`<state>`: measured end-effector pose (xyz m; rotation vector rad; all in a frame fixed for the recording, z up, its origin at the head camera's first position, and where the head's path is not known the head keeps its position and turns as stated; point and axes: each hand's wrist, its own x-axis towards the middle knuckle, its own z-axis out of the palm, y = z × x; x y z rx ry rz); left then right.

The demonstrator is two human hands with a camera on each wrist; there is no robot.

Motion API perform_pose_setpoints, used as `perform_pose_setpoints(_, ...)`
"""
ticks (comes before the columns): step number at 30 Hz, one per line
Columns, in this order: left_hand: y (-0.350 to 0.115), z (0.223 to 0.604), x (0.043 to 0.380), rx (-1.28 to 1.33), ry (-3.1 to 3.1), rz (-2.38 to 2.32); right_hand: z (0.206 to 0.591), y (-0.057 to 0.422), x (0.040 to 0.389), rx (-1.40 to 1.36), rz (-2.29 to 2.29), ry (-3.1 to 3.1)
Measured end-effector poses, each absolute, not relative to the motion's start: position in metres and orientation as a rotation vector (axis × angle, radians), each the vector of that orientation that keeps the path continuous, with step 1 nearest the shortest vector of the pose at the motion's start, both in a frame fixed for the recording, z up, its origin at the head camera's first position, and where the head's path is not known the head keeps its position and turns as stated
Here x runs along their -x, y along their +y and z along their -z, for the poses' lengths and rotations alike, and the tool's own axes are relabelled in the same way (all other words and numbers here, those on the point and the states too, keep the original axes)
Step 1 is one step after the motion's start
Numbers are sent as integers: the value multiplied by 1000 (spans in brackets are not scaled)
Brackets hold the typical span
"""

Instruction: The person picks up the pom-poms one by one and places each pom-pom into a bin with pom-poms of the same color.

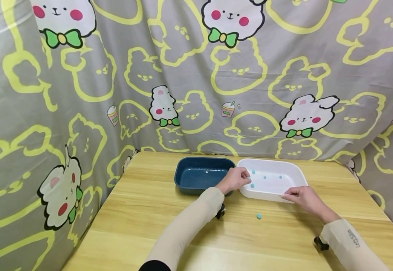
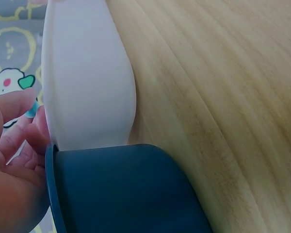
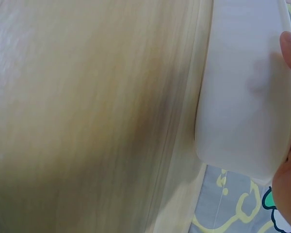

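Note:
My left hand (image 1: 235,178) is over the near-left end of a white plastic tub (image 1: 265,195), its thumb and fingertip pinching a small teal ball (image 2: 32,109). Several similar teal balls lie on the floor of that tub, one of them (image 1: 280,177) toward the right. The right hand (image 1: 306,199) grips the tub's near-right rim, with the thumb on the outer wall (image 3: 247,97) in the right wrist view. Its other fingers are mostly hidden there. A dark blue tub (image 1: 196,191) stands left of the white one, close beside it, with a small pale ball (image 1: 206,172) inside.
One loose teal ball (image 1: 259,216) lies on the wooden table (image 1: 132,218) in front of the white tub. A patterned grey curtain (image 1: 196,82) hangs behind the table and along its left side.

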<state>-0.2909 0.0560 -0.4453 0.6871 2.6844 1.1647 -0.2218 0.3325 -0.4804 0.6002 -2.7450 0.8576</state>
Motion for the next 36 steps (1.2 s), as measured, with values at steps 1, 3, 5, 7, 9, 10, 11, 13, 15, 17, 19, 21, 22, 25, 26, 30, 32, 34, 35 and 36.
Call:
perform_pose_setpoints(1,56,445,291,-689,2684,-1160,480,332,222,-602,-855,-2744)
perform_pose_setpoints(3,57,445,293,-685,2685,-1156,480,332,222,-605,-857,-2745)
perform_pose_setpoints(5,58,445,294,-678,2690,-1150,480,332,222,-607,-857,-2744)
perform_pose_setpoints(7,59,446,296,-665,2694,-1147,480,332,222,-608,-858,-2742)
perform_pose_setpoints(9,60,446,297,-649,2694,-1150,480,332,222,-605,-858,-2745)
perform_pose_setpoints(10,60,446,298,-642,2692,-1153,480,332,222,-602,-856,-2746)
perform_pose_setpoints(11,60,446,298,-634,2691,-1157,481,332,222,-598,-856,-2746)
perform_pose_setpoints(13,61,446,299,-623,2692,-1160,481,332,222,-593,-855,-2749)
perform_pose_setpoints(15,61,446,299,-616,2695,-1159,481,332,222,-590,-860,-2750)
perform_pose_setpoints(17,62,447,300,-613,2701,-1152,482,332,222,-586,-862,-2748)
perform_pose_setpoints(19,63,448,300,-614,2706,-1147,483,332,222,-582,-864,-2749)
perform_pose_setpoints(21,63,448,300,-617,2710,-1142,483,332,222,-576,-868,-2751)
perform_pose_setpoints(22,63,448,300,-615,2710,-1141,483,333,222,-575,-870,-2750)
perform_pose_setpoints(25,63,448,300,-614,2720,-1130,483,333,221,-582,-874,-2747)
perform_pose_setpoints(26,63,448,299,-614,2723,-1125,483,333,221,-586,-875,-2744)
perform_pose_setpoints(30,63,447,299,-606,2731,-1108,482,332,220,-590,-872,-2741)
perform_pose_setpoints(32,63,447,299,-602,2733,-1103,482,332,221,-586,-872,-2743)
perform_pose_setpoints(34,63,446,299,-598,2733,-1104,482,333,221,-586,-868,-2741)
perform_pose_setpoints(35,64,446,299,-600,2734,-1104,482,333,221,-588,-866,-2738)
perform_pose_setpoints(36,64,446,299,-605,2739,-1100,481,333,221,-590,-864,-2734)
